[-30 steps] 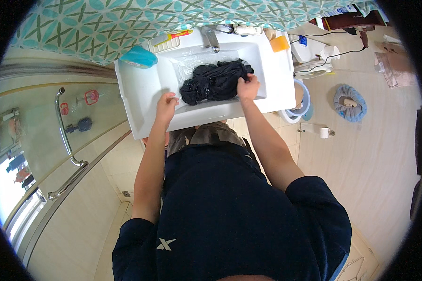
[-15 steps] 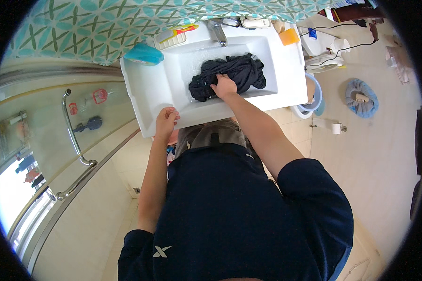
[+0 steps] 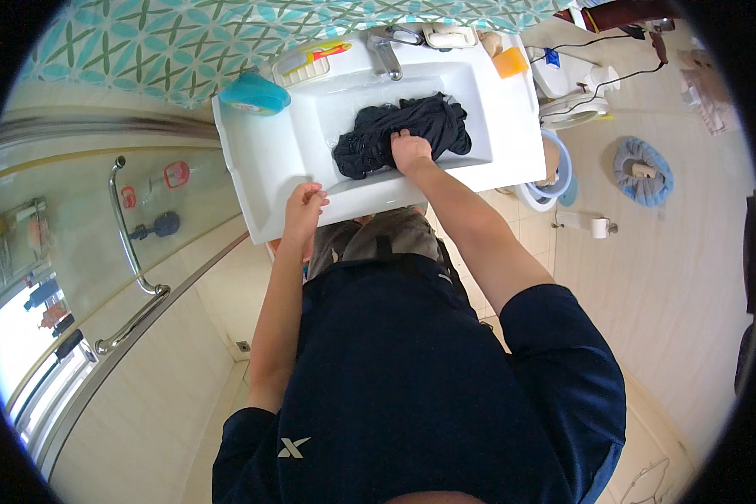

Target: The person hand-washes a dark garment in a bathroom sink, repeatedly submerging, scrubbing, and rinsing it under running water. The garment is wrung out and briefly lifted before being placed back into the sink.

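Note:
A wet black garment (image 3: 433, 122) lies bunched in the basin of the white sink (image 3: 265, 172). My right hand (image 3: 412, 153) presses into its near side, fingers curled into the fabric. The fingertips are partly hidden in the folds. To the left, my left hand (image 3: 305, 208) hovers at the sink's front rim, loosely bent and holding nothing. Above the basin's far edge stands the chrome faucet (image 3: 386, 59); some suds or water show beside the cloth.
On the sink's far rim are a teal bottle (image 3: 256, 94), a soap dish (image 3: 304, 76) with a yellow-and-red brush (image 3: 323, 53), and an orange block (image 3: 510, 62). Blue-rimmed buckets (image 3: 559, 172) stand to the right. A glass shower panel with a metal handle (image 3: 130, 239) is at left.
My right hand has shifted slightly to the right over the garment, its fingers more curled. My left hand has moved a little up and right. The view has shifted slightly.

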### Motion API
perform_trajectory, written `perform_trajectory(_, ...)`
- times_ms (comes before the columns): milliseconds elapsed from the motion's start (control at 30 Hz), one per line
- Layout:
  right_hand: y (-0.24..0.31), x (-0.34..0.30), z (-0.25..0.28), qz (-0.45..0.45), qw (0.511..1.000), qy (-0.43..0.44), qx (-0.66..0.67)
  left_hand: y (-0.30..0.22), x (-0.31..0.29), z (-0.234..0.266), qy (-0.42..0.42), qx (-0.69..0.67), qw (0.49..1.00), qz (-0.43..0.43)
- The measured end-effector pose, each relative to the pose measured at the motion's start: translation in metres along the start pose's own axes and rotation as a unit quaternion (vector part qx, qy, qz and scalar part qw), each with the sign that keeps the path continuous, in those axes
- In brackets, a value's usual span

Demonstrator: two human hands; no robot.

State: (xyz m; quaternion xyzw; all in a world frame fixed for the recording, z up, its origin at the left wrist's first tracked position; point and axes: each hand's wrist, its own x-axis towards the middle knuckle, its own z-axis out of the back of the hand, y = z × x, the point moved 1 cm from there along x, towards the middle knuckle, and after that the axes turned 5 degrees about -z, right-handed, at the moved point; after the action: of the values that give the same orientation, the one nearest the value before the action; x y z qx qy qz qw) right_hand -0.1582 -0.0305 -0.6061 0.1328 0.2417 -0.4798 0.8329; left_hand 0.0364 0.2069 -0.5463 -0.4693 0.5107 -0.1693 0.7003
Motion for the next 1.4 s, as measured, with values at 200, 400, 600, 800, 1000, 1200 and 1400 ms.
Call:
perform_trajectory(200,-0.037,0.01,0.07,0.03,0.979,-0.006,0.201,0.01,0.005,-0.001,0.016,-0.007,1.0,-0.025)
perform_trajectory(400,-0.059,-0.063,0.167,-0.01,0.77,0.088,0.632,0.01,0.021,-0.032,0.046,0.022,0.993,-0.108)
perform_trajectory(600,-0.048,-0.111,0.217,0.073,0.676,0.068,0.73,-0.014,0.05,-0.063,0.046,0.092,0.983,-0.153)
perform_trajectory(800,-0.059,-0.096,0.198,0.071,0.658,0.063,0.747,-0.028,0.081,-0.101,0.067,0.085,0.978,-0.18)
perform_trajectory(1000,-0.092,-0.042,0.118,-0.07,0.731,0.002,0.678,-0.014,0.086,-0.112,0.149,0.311,0.928,-0.14)
perform_trajectory(1200,-0.103,-0.026,0.055,-0.194,0.893,-0.227,0.337,-0.011,0.067,-0.112,0.148,0.299,0.922,-0.198)
perform_trajectory(1400,-0.034,-0.016,0.059,0.036,0.921,-0.134,0.364,-0.001,0.043,-0.122,0.172,0.298,0.907,-0.244)
